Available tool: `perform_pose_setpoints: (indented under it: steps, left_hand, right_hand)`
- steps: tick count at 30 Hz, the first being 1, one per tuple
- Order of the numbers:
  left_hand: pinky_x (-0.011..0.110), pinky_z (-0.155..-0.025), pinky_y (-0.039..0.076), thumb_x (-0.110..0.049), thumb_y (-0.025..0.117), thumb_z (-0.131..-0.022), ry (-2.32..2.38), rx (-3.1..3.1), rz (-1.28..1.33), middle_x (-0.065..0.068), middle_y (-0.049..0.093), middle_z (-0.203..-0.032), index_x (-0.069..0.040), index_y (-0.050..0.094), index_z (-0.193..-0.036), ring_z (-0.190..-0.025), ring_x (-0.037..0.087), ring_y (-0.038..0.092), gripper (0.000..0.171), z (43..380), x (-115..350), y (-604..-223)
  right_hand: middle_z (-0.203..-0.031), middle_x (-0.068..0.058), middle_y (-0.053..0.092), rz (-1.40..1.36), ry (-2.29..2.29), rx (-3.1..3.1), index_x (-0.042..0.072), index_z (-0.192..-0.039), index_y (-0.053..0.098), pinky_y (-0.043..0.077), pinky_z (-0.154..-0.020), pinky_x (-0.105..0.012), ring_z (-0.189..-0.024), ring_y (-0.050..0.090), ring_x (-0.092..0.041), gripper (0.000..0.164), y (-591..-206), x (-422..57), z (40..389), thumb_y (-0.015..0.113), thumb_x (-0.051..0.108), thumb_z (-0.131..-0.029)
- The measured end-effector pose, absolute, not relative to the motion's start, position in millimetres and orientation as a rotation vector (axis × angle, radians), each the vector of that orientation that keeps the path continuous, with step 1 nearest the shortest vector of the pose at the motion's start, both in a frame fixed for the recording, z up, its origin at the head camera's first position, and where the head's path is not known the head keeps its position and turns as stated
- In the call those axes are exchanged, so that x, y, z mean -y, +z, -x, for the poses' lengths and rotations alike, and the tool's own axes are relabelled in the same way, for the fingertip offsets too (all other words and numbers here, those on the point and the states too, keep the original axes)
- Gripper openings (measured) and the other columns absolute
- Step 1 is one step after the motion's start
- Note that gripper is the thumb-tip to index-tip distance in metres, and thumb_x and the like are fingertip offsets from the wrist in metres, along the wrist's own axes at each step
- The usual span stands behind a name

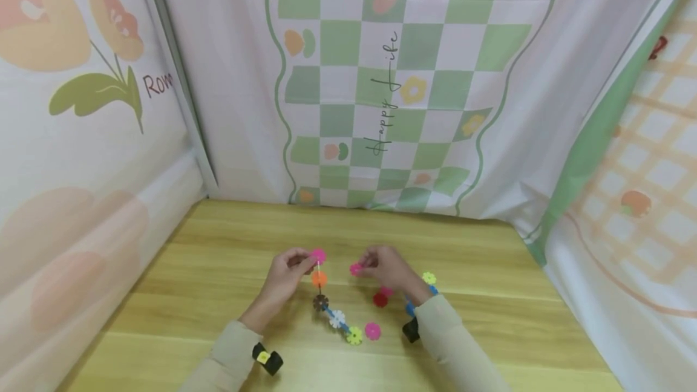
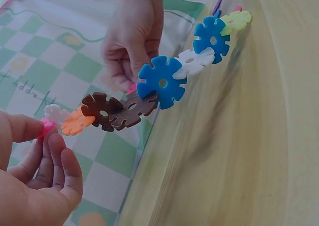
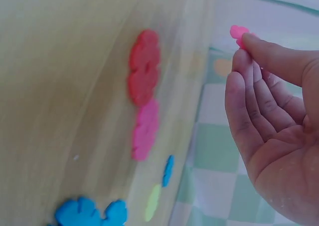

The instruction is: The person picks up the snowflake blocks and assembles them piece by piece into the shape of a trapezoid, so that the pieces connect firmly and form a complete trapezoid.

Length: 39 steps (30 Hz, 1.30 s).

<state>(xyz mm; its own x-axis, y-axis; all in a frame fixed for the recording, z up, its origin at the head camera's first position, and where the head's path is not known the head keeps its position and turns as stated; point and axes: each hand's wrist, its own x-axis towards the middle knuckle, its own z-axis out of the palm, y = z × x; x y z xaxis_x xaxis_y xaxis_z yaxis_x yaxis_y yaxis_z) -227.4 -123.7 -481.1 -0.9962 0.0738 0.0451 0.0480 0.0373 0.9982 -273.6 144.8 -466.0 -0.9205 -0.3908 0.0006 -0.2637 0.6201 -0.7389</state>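
Note:
My left hand (image 1: pixel 283 276) pinches a pink notched snowflake disc (image 1: pixel 318 256) between thumb and fingers. From it hangs a chain of interlocked plastic discs: a white disc (image 2: pixel 56 113), an orange disc (image 1: pixel 319 279), brown discs (image 2: pixel 102 112), blue discs (image 2: pixel 162 82), another white disc (image 1: pixel 337 319) and a yellow-green disc (image 1: pixel 354 336) near its low end. To the right, apart from the chain, my right hand (image 1: pixel 385 267) holds a second pink snowflake disc (image 1: pixel 356 269) by thumb and fingertips. That disc is mostly covered by the fingers in the right wrist view.
On the wooden table (image 1: pixel 229 241) lie a red disc (image 1: pixel 380 300) and a pink one, a loose pink disc (image 1: pixel 373 331) by the chain's low end, plus blue discs (image 3: pixel 79 213) and a yellow-green disc (image 1: pixel 429 277) near the right forearm. Printed curtains (image 1: pixel 239 138) stand behind and beside the table.

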Motion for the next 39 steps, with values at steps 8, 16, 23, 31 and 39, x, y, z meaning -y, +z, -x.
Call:
perform_pose_setpoints:
  steps: [8, 16, 23, 31, 39]
  left_hand:
    - [0.050, -0.100, 0.059, -0.034, 0.077, -0.097, 2.152, -2.283, -0.139, 0.008, 0.075, -0.108, -0.008, 0.072, -0.113, -0.101, 0.025, 0.069, 0.031, 227.7, 123.5, -484.3]
    - [0.043, -0.095, 0.061, -0.028, 0.076, -0.098, 2.167, -2.304, -0.162, 0.009, 0.076, -0.106, -0.005, 0.072, -0.112, -0.102, 0.031, 0.070, 0.027, 227.3, 120.5, -484.8]
    - [0.027, -0.087, 0.061, -0.020, 0.074, -0.099, 2.146, -2.318, -0.164, 0.008, 0.074, -0.105, -0.005, 0.072, -0.112, -0.098, 0.024, 0.070, 0.020, 227.7, 119.2, -486.5]
    - [0.027, -0.087, 0.061, -0.020, 0.074, -0.099, 2.162, -2.322, -0.188, 0.009, 0.075, -0.105, -0.003, 0.071, -0.112, -0.096, 0.019, 0.070, 0.021, 227.2, 118.7, -488.1]
    - [0.028, -0.088, 0.062, -0.016, 0.074, -0.099, 2.170, -2.330, -0.191, 0.009, 0.075, -0.105, -0.004, 0.072, -0.111, -0.101, 0.031, 0.071, 0.017, 227.9, 119.4, -488.8]
  right_hand:
    - [-0.087, 0.000, 0.075, 0.775, -1.295, -2.717, 0.011, -0.093, 0.074, 0.061, -0.070, -0.021, -0.076, 0.067, -0.008, 0.010, -454.5, -128.6, 250.8, 0.083, 0.014, -0.091]
    - [-0.085, -0.003, 0.077, 0.997, -1.296, -2.752, 0.007, -0.093, 0.077, 0.061, -0.069, -0.020, -0.074, 0.068, -0.004, 0.005, -448.1, -107.2, 241.1, 0.079, 0.004, -0.091]
    - [-0.083, -0.003, 0.077, 1.135, -1.242, -2.875, 0.007, -0.090, 0.076, 0.059, -0.068, -0.015, -0.072, 0.069, -0.004, 0.008, -447.7, -93.2, 240.0, 0.079, 0.000, -0.087]
    - [-0.082, -0.004, 0.076, 1.224, -1.146, -2.970, 0.004, -0.088, 0.075, 0.058, -0.066, -0.012, -0.070, 0.071, -0.008, 0.006, -445.4, -88.9, 236.2, 0.078, -0.001, -0.087]
    - [-0.080, -0.003, 0.076, 1.253, -0.987, -3.091, 0.006, -0.088, 0.077, 0.054, -0.063, -0.009, -0.068, 0.069, -0.007, 0.008, -443.3, -85.6, 233.0, 0.079, -0.001, -0.085]
